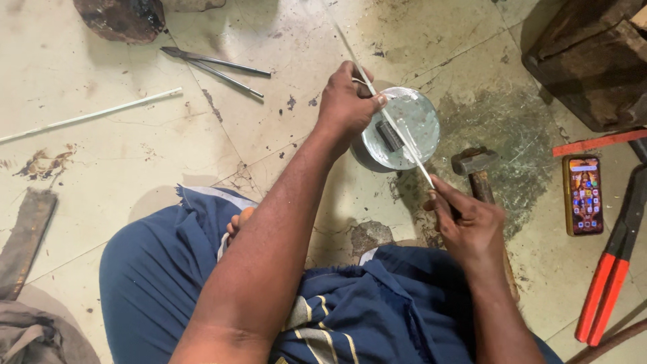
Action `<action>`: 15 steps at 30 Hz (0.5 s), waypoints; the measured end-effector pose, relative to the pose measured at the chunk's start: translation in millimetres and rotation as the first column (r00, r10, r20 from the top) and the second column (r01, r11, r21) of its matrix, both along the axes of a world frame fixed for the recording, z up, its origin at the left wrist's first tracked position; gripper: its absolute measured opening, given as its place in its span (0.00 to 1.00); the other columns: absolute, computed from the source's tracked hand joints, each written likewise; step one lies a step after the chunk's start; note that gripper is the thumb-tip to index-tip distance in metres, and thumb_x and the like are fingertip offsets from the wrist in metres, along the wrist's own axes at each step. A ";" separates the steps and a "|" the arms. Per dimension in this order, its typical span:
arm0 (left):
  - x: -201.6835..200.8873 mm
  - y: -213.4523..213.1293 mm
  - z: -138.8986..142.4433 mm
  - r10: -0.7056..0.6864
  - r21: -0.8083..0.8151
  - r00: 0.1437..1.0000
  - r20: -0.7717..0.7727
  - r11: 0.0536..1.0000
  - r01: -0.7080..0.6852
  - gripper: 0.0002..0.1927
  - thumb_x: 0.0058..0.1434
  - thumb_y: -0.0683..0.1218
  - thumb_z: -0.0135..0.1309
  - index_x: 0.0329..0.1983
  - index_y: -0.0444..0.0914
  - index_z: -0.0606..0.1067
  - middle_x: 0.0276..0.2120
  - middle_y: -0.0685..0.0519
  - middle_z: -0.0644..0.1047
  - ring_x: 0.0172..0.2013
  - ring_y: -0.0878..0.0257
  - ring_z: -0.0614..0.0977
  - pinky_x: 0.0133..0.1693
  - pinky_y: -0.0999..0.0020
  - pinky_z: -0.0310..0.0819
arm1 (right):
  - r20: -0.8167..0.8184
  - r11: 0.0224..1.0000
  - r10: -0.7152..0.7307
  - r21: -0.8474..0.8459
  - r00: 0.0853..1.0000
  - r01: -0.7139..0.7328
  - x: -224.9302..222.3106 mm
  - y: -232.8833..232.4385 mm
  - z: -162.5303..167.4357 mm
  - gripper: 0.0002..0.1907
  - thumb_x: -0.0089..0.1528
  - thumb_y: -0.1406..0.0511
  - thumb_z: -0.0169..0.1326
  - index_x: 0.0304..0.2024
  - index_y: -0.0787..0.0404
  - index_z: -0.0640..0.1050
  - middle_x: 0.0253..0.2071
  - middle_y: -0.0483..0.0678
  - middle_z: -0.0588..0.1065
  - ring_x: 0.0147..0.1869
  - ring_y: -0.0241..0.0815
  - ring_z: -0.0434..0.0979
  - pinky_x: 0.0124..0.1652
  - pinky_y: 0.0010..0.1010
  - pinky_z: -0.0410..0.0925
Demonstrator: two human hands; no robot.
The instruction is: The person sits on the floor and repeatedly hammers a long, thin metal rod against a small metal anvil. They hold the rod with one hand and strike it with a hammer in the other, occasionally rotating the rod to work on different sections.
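Observation:
I sit on a tiled floor with a round shiny metal block in front of my knees. A long thin white rod lies slanted across its top, over a small dark piece on the block. My left hand pinches the rod at the block's left edge. My right hand grips the rod's near end, just right of and below the block. The rod's far end runs up toward the top of the view.
A hammer lies right of the block, partly under my right hand. A phone and red-handled cutters lie at the right. Metal tongs and another white rod lie on the floor at the left.

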State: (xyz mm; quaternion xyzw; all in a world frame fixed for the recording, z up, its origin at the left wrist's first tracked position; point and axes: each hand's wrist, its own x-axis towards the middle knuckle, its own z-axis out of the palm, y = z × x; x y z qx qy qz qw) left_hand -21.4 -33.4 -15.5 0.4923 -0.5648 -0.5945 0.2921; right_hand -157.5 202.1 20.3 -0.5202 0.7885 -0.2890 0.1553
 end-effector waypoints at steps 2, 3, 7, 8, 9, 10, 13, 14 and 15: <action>0.9 -0.2 -0.8 0.001 -0.019 1.000 0.022 1.000 -0.001 0.20 0.50 0.41 0.66 0.44 0.37 0.71 0.34 0.50 0.83 0.36 0.62 0.85 0.42 0.67 0.80 | -0.004 1.000 0.015 -0.012 1.000 -0.015 0.6 1.0 -2.5 0.16 0.65 0.68 0.59 0.56 0.55 0.82 0.35 0.45 0.84 0.27 0.29 0.80 0.27 0.24 0.73; 1.3 -0.2 -1.1 0.002 -0.028 0.999 0.034 1.000 -0.002 0.21 0.50 0.41 0.67 0.44 0.37 0.71 0.34 0.50 0.82 0.36 0.62 0.85 0.42 0.66 0.80 | -0.006 1.000 0.023 -0.017 1.000 -0.023 0.3 1.3 -4.2 0.16 0.65 0.68 0.59 0.56 0.55 0.82 0.35 0.46 0.84 0.26 0.29 0.80 0.26 0.24 0.73; 1.5 -0.1 -1.7 0.005 -0.046 0.999 0.048 0.999 -0.003 0.20 0.50 0.41 0.66 0.44 0.37 0.71 0.34 0.50 0.81 0.37 0.62 0.85 0.42 0.65 0.80 | 0.007 0.999 0.022 0.028 1.000 -0.022 -1.7 1.4 -9.6 0.16 0.65 0.68 0.59 0.56 0.54 0.81 0.34 0.45 0.84 0.25 0.29 0.80 0.25 0.24 0.72; 1.3 -0.4 -1.9 0.003 -0.039 0.999 0.054 0.999 -0.001 0.20 0.50 0.41 0.66 0.44 0.37 0.71 0.34 0.50 0.81 0.37 0.62 0.85 0.42 0.66 0.80 | 0.003 0.999 0.025 0.038 1.000 -0.025 -1.8 1.0 -10.4 0.15 0.65 0.68 0.59 0.55 0.54 0.81 0.33 0.45 0.84 0.24 0.28 0.79 0.25 0.24 0.71; 1.0 -0.6 -2.1 0.001 -0.032 0.998 0.060 0.999 0.001 0.20 0.50 0.41 0.66 0.44 0.38 0.71 0.35 0.51 0.81 0.38 0.63 0.85 0.42 0.66 0.80 | -0.002 0.998 0.028 0.049 1.000 -0.027 -1.7 0.5 -10.7 0.14 0.66 0.67 0.59 0.55 0.54 0.81 0.33 0.44 0.84 0.24 0.28 0.79 0.24 0.24 0.70; 0.9 -0.9 -2.6 0.005 -0.044 0.999 0.053 0.999 -0.002 0.20 0.50 0.41 0.66 0.44 0.37 0.71 0.35 0.51 0.81 0.38 0.63 0.85 0.42 0.66 0.81 | -0.006 0.999 0.030 0.029 1.000 -0.030 -1.1 -0.2 -10.9 0.15 0.66 0.67 0.59 0.55 0.55 0.81 0.33 0.44 0.84 0.24 0.28 0.79 0.24 0.24 0.71; 1.0 -2.5 -4.7 0.016 -0.080 1.000 0.026 0.997 -0.013 0.20 0.51 0.41 0.65 0.45 0.38 0.71 0.35 0.51 0.82 0.37 0.63 0.85 0.42 0.66 0.81 | 0.006 1.000 0.028 -0.012 1.000 -0.028 1.6 -2.9 -9.8 0.15 0.66 0.68 0.59 0.56 0.55 0.82 0.33 0.45 0.84 0.25 0.28 0.78 0.24 0.22 0.71; 1.3 -3.3 -5.5 0.016 -0.094 1.000 0.012 0.995 -0.014 0.20 0.52 0.41 0.65 0.45 0.38 0.71 0.35 0.51 0.82 0.37 0.63 0.85 0.42 0.67 0.81 | 0.026 1.000 0.019 -0.014 0.999 -0.019 2.8 -4.2 -9.3 0.16 0.65 0.68 0.59 0.56 0.56 0.81 0.33 0.45 0.84 0.25 0.28 0.78 0.24 0.22 0.71; 1.6 -4.1 -6.1 0.016 -0.108 1.000 -0.002 0.994 -0.016 0.20 0.52 0.41 0.65 0.45 0.38 0.71 0.34 0.51 0.82 0.37 0.63 0.86 0.42 0.67 0.81 | 0.046 1.000 0.011 -0.016 0.999 -0.010 3.9 -5.3 -8.8 0.16 0.65 0.68 0.59 0.56 0.56 0.81 0.33 0.45 0.84 0.25 0.28 0.78 0.24 0.22 0.70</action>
